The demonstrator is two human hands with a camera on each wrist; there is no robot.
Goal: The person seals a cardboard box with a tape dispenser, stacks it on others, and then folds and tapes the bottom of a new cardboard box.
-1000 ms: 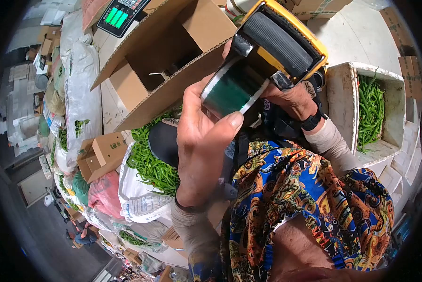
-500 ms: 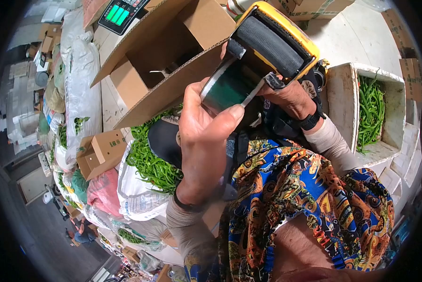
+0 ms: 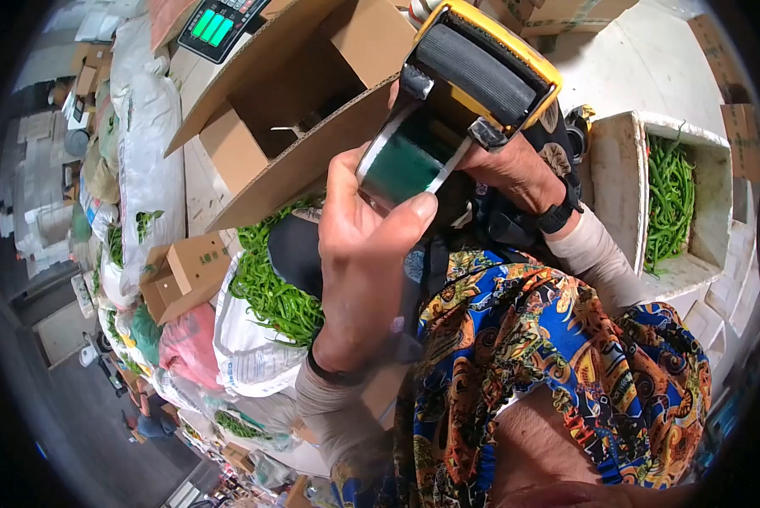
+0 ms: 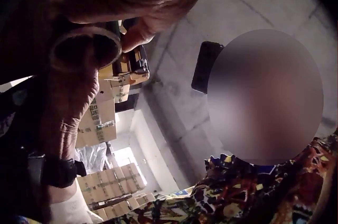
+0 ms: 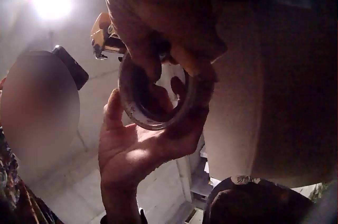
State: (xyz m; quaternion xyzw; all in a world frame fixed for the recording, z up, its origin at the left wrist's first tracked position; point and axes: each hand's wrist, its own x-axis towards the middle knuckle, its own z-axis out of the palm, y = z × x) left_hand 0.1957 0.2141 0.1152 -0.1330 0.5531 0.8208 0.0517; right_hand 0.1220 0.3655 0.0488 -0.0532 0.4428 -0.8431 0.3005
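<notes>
Between both hands (image 3: 361, 262), green tape roll (image 3: 409, 157)

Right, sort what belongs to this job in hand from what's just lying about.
Job, by the look of it:
yellow tape dispenser
green tape roll
probably the large open box

Likely just lying about:
scale
small carton
pink sack
white crate of peppers

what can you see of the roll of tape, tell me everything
The roll of tape is a wide ring, dark green and glossy-looking on its broad face, with pale edges. The wrist views show its hollow core. It is held up at a tilt beside the open cardboard box. The left hand grips it, thumb at the rim, and the right hand is at its other side. The yellow and black dispenser is close by; whether they touch, I can't tell.
</notes>
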